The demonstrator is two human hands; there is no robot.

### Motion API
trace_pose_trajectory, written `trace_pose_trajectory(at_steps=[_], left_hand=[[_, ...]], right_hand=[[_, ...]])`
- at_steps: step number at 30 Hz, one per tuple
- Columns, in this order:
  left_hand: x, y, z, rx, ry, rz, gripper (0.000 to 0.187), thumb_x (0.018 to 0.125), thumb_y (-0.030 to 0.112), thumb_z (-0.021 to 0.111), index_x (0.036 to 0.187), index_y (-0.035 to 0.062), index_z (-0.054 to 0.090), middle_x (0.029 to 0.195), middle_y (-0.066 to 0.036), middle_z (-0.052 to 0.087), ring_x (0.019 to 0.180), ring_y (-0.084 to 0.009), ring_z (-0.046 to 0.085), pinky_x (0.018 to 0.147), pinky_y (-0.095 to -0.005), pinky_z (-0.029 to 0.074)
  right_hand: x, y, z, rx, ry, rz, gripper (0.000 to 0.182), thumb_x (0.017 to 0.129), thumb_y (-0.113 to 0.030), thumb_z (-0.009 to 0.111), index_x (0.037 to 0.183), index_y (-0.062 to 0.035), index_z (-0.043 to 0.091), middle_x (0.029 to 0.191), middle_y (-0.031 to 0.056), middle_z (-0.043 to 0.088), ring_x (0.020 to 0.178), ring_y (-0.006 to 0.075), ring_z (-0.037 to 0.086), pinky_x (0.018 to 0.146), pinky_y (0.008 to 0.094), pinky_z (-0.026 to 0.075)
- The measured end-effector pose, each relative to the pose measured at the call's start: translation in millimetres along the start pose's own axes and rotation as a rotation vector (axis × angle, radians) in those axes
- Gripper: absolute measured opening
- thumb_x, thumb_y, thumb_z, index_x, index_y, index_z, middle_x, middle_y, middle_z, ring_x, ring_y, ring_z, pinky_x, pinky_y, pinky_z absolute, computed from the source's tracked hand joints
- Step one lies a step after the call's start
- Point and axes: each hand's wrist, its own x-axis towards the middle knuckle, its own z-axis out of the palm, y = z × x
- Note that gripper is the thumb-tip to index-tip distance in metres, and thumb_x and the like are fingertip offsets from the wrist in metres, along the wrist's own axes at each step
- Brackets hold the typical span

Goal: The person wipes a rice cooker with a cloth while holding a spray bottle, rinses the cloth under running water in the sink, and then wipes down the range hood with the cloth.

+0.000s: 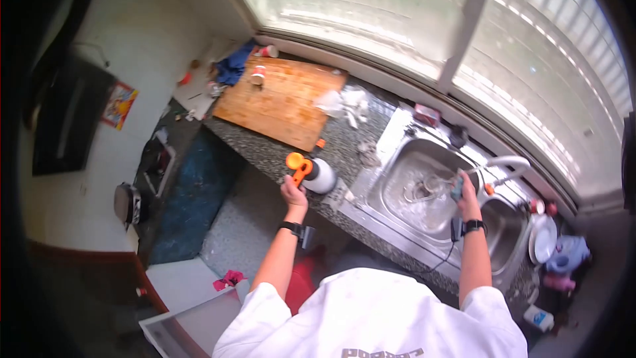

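Note:
My left hand (293, 194) is closed around the orange handle of a spray bottle (322, 176) with a white body and a black collar. The bottle is tilted over the front edge of the granite counter. Over the right side of the sink's large basin (414, 219), my right hand (469, 191) has its fingers closed on a small teal object (457, 187), whose kind I cannot make out. Beside that hand is the tap (509, 160). A whitish, loop-shaped thing (424, 189) lies in the basin.
On the counter lies a wooden board (278, 103) with a paper cup (258, 75) on it. Crumpled white plastic (348, 103) and an orange cap (320, 143) are beside it. White plates (543, 238) and a bluish bottle (568, 254) stand right of the sink.

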Motion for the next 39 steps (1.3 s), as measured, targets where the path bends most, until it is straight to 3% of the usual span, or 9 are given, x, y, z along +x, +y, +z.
trace_pose_trajectory(at_steps=[4,11,18,22,24,27,30,34,39], left_hand=[[-1.7,7.4,4.1,-0.045,0.008,0.024,0.052,0.103,0.051,0.044,0.073,0.008,0.047,0.065,0.0,0.045,0.051,-0.009,0.046,0.042,-0.0208,0.034],[-1.7,7.1,-0.8,-0.005,-0.047,0.006,0.051,0.103,0.05,0.042,0.077,0.0067,0.049,0.065,-0.001,0.046,0.05,-0.0111,0.047,0.043,-0.0226,0.035],[9.7,-9.4,-10.0,-0.084,-0.057,-0.07,0.047,0.102,0.049,0.048,0.076,0.0094,0.047,0.065,-0.001,0.045,0.05,-0.011,0.046,0.043,-0.0212,0.035],[4.4,1.8,-6.5,-0.05,-0.067,-0.094,0.048,0.102,0.05,0.047,0.076,0.0096,0.047,0.065,-0.001,0.045,0.049,-0.0113,0.045,0.043,-0.021,0.033],[9.7,-4.6,-8.5,-0.099,-0.04,-0.112,0.049,0.101,0.052,0.046,0.078,0.0095,0.046,0.064,-0.001,0.045,0.048,-0.0114,0.044,0.042,-0.0217,0.032],[7.4,-2.0,-10.8,-0.056,-0.106,-0.102,0.048,0.101,0.054,0.045,0.081,0.0102,0.046,0.066,-0.001,0.044,0.049,-0.0107,0.044,0.042,-0.022,0.031],[3.2,4.3,-7.1,-0.057,-0.08,-0.131,0.047,0.101,0.054,0.045,0.083,0.0107,0.046,0.067,-0.001,0.044,0.049,-0.0101,0.043,0.042,-0.0217,0.03],[9.8,-3.8,-9.1,-0.085,-0.047,-0.117,0.046,0.101,0.054,0.045,0.083,0.0108,0.047,0.068,-0.001,0.044,0.049,-0.0099,0.043,0.043,-0.0214,0.029],[8.7,-2.3,-12.0,-0.076,-0.092,-0.121,0.044,0.101,0.052,0.047,0.086,0.0105,0.048,0.072,0.0,0.045,0.054,-0.0096,0.046,0.045,-0.0209,0.031]], right_hand=[[-31.5,3.0,-3.9,0.032,-0.113,0.101,0.013,0.094,-0.027,0.07,0.093,-0.0163,0.064,0.084,-0.0049,0.062,0.077,0.0124,0.061,0.073,0.0315,0.054],[-35.9,11.0,-7.2,0.169,-0.2,0.093,0.018,0.096,-0.026,0.069,0.104,-0.0112,0.062,0.098,0.002,0.068,0.09,0.0176,0.066,0.086,0.0351,0.056],[-9.8,-7.3,3.7,0.315,-0.268,0.085,0.039,0.105,-0.03,0.043,0.131,-0.0038,0.054,0.126,0.0166,0.065,0.113,0.0329,0.064,0.1,0.044,0.051],[-21.6,-22.0,24.8,0.374,-0.307,0.092,0.046,0.105,-0.037,0.04,0.137,-0.0051,0.05,0.126,0.0185,0.064,0.116,0.0342,0.062,0.098,0.0546,0.049],[-17.0,-24.2,29.7,0.363,-0.305,0.053,0.048,0.103,-0.045,0.048,0.128,-0.0052,0.054,0.109,0.0154,0.067,0.097,0.0288,0.067,0.081,0.0458,0.056],[-4.4,-24.6,33.1,0.239,-0.061,-0.071,0.05,0.091,-0.058,0.067,0.098,-0.0125,0.046,0.074,0.0012,0.048,0.056,0.0107,0.05,0.046,0.0228,0.043],[-13.9,-26.1,28.2,0.254,-0.047,-0.001,0.05,0.093,-0.059,0.063,0.095,-0.0132,0.042,0.074,0.0006,0.045,0.056,0.0103,0.046,0.046,0.0235,0.041],[-10.9,-26.1,9.8,0.16,-0.246,0.016,0.043,0.101,-0.047,0.057,0.123,-0.0103,0.052,0.081,0.0024,0.052,0.061,0.0109,0.05,0.049,0.0224,0.043],[-44.4,-43.5,24.9,-0.009,-0.164,-0.123,0.033,0.105,-0.038,0.051,0.12,-0.0098,0.06,0.087,0.0026,0.057,0.064,0.0124,0.052,0.051,0.0239,0.042]])
